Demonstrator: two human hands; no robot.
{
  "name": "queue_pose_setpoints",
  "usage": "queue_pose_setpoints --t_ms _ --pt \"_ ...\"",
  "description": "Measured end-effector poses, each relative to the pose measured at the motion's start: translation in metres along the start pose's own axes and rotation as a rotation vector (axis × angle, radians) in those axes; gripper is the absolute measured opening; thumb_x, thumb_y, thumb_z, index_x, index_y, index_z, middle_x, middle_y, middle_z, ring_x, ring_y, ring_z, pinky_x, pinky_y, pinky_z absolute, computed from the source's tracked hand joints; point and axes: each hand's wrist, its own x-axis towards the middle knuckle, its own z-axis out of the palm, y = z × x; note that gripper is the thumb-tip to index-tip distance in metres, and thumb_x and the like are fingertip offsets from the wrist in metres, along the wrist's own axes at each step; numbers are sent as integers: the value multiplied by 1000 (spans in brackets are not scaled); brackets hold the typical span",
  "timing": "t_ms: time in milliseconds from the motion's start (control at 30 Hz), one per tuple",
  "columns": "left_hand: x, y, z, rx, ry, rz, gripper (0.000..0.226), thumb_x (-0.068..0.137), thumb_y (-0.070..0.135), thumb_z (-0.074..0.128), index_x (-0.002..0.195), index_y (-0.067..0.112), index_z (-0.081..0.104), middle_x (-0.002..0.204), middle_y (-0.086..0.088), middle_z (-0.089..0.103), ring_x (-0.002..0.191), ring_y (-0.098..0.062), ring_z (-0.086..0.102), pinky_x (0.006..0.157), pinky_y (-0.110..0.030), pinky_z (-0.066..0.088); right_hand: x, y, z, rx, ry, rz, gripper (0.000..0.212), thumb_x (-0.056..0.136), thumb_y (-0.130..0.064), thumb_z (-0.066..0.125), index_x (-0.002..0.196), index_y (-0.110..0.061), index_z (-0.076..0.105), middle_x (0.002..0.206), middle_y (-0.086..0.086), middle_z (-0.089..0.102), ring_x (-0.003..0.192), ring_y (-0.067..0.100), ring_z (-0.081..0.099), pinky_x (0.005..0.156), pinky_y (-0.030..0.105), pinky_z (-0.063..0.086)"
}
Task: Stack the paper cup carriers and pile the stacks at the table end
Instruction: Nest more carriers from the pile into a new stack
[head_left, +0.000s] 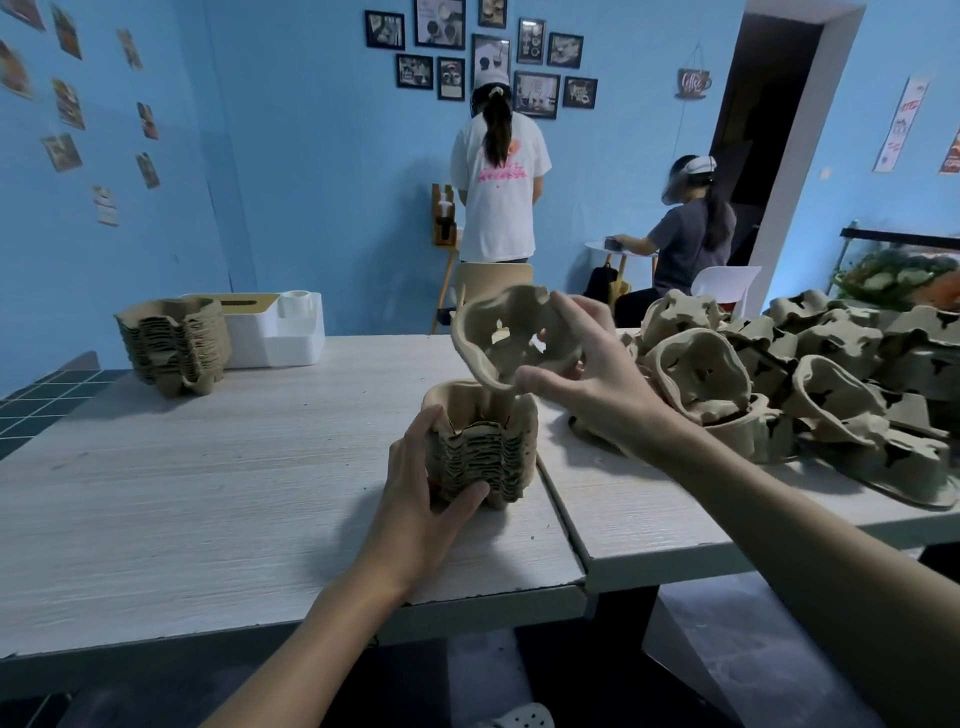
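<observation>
Gripping the stack (480, 452), my left hand (421, 480) steadies it, I reckon; my right hand (589, 376) pinches a tilted carrier (493, 332) at its twelve o'clock, to nest.

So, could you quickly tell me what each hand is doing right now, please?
Left hand: grips the stack of carriers.
Right hand: holds one loose carrier above that stack.

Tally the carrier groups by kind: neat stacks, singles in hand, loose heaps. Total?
Neat stacks: 2, the near stack gripped by the left hand, and the far stack.
In hand: 1, the single carrier held by the right hand.
Heaps: 1, the loose heap, pieces too jumbled to count.
Total: 4 groups.
</observation>
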Motion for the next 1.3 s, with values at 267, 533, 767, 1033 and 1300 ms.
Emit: queue_pose_setpoints --t_ms 267,533,767,1033,1300 --pt "-1 -1 -1 -22 -2 33 86 74 62 70 144 58 20 141 12 35 115 -27 60 100 -51 51 -7 4 12 -34 -182 32 92 77 -28 82 151 -22 27 137 -3 32 123 6 43 113 20 32" --pt "0 -2 1 -23 -1 20 87 75 61 70 147 55 20 139 13 37 111 -34 61 98 -54 52 -8 9 11 -8 -29 19 64 73 -26 83 128 -22 53 118 -7 58 111 11 59 93 22 52" --pt "0 -3 1 -34 3 16 89 76 56 72 147 50 19 140 9 40 111 -35 61 94 -53 54 -13 9 19 -14 56 -32 57 70 -31 83 118 -32 53 98 -3 60 91 6 57 83 24 52" --pt "1 -1 2 -70 5 -6 89 74 52 73 145 55 21 138 9 41 109 -35 64 94 -52 55 1 25 12 112 -210 156 94 58 -52 81 141 -41 38 143 2 44 130 15 45 107 33 39" --pt "0 -2 1 -32 -13 -7 90 74 61 70 146 52 17 140 8 42 111 -30 63 95 -49 54 7 20 22 263 -203 232 74 76 -21 81 140 -30 43 115 0 61 113 4 56 91 17 47"
